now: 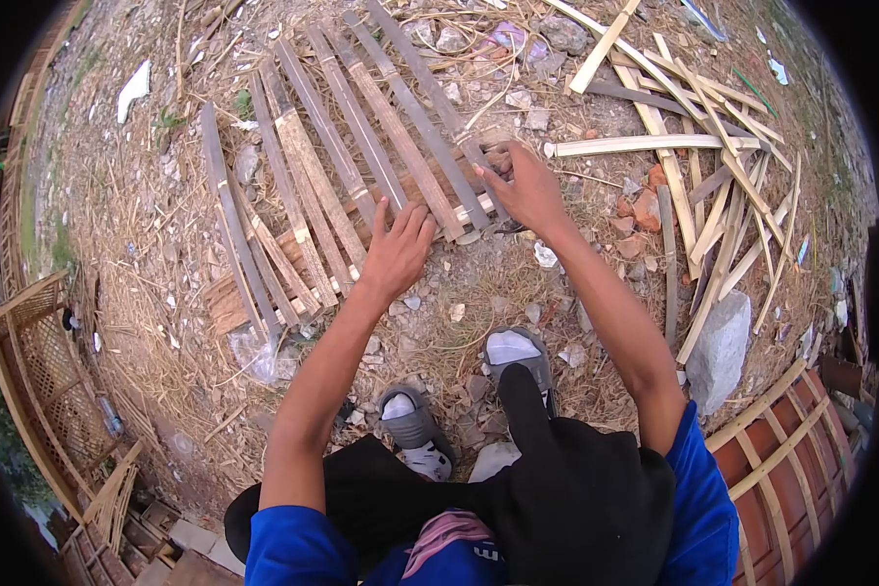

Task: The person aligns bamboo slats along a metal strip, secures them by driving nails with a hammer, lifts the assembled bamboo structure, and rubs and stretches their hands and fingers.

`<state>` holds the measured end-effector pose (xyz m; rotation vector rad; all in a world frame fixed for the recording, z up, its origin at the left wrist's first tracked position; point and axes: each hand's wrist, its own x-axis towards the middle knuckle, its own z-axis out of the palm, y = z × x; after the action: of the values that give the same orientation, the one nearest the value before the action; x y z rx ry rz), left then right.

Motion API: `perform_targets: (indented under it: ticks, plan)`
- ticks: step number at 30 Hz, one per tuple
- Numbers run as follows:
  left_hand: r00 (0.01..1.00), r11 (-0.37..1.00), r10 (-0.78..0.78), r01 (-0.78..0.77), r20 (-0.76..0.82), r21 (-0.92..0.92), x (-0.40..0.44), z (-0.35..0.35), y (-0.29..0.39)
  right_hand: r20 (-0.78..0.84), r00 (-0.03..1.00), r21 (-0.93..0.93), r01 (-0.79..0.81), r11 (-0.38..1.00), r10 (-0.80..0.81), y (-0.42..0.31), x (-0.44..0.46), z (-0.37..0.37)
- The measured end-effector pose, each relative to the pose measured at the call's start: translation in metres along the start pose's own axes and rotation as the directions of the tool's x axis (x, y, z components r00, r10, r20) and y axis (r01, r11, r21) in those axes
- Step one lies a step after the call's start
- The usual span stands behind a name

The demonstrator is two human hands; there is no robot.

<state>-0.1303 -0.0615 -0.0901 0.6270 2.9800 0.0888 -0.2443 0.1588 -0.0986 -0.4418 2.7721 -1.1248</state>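
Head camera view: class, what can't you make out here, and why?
- Right hand's palm: head view, hidden behind the back of the hand.
- Plank's middle: head view, mostly covered by the slats.
- Shirt lettering: head view, lost in folds and at the bottom edge.
- Wooden frame's lower end: head view, cut off by the bottom edge.

At six o'clock, my blue shirt (461, 565) bears a small pale letter (487, 553) that looks like "m"; I can read nothing else.
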Motion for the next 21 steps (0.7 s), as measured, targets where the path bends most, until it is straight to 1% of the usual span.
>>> perform_targets:
  ticks: [1,2,3,5,6,7,8,9,10,13,16,18,19,21]
  plan:
    - [1.000,1.000,0.001,-0.001,-0.009,-0.012,0.000,0.000,-0.001,0.117,0.988,0.062,-0.111,0.992,0.103,-0.003,-0.001,-0.005]
    - [1.000,1.000,0.000,0.000,-0.018,-0.024,-0.001,0.000,-0.001,0.240,0.951,0.111,-0.225,0.968,0.194,-0.004,-0.002,-0.008]
    - [1.000,0.999,-0.001,0.000,-0.028,-0.034,-0.002,-0.001,-0.002,0.261,0.930,0.196,-0.313,0.929,0.259,-0.001,-0.002,-0.011]
    - [0.999,0.999,0.002,-0.004,-0.046,-0.036,-0.002,-0.001,-0.003,0.322,0.871,0.351,-0.475,0.807,0.372,0.009,-0.003,-0.018]
    - [0.999,0.999,0.003,-0.005,-0.054,-0.037,-0.002,-0.002,-0.004,0.366,0.834,0.581,-0.551,0.599,0.412,0.007,-0.006,-0.030]
    - [0.999,0.999,0.002,-0.004,-0.053,-0.041,-0.002,-0.005,-0.004,0.381,0.822,0.741,-0.545,0.391,0.423,0.009,-0.013,-0.029]
    - [0.999,0.999,0.002,-0.004,-0.050,-0.045,-0.002,-0.008,-0.004,0.401,0.808,0.850,-0.504,0.153,0.432,0.012,-0.024,-0.024]
    - [0.999,0.999,0.005,-0.008,-0.047,-0.050,-0.002,-0.011,-0.004,0.422,0.795,0.900,-0.426,-0.096,0.436,0.014,-0.035,-0.018]
    - [0.999,0.999,0.005,-0.007,-0.039,-0.043,-0.002,-0.013,-0.004,0.441,0.800,0.887,-0.457,-0.063,0.407,0.008,-0.045,-0.010]
    - [0.999,0.999,0.012,-0.013,-0.031,-0.029,0.001,-0.016,-0.001,0.470,0.779,0.883,-0.416,-0.219,0.414,-0.023,-0.059,0.011]
    - [0.999,0.999,0.014,-0.015,-0.045,-0.039,-0.003,-0.017,-0.002,0.367,0.787,0.930,-0.304,-0.206,0.496,-0.045,-0.053,0.038]
    - [0.998,0.998,0.011,-0.016,-0.069,-0.065,-0.004,-0.014,-0.004,0.352,0.818,0.936,-0.308,-0.171,0.456,-0.053,-0.047,0.050]
    - [0.999,0.998,0.001,-0.005,-0.053,-0.063,-0.005,-0.017,-0.004,0.342,0.833,0.940,-0.307,-0.151,0.435,-0.053,-0.044,0.054]
    - [1.000,0.998,0.000,-0.002,-0.024,-0.067,-0.006,-0.020,-0.003,0.348,0.834,0.937,-0.304,-0.171,0.428,-0.059,-0.041,0.057]
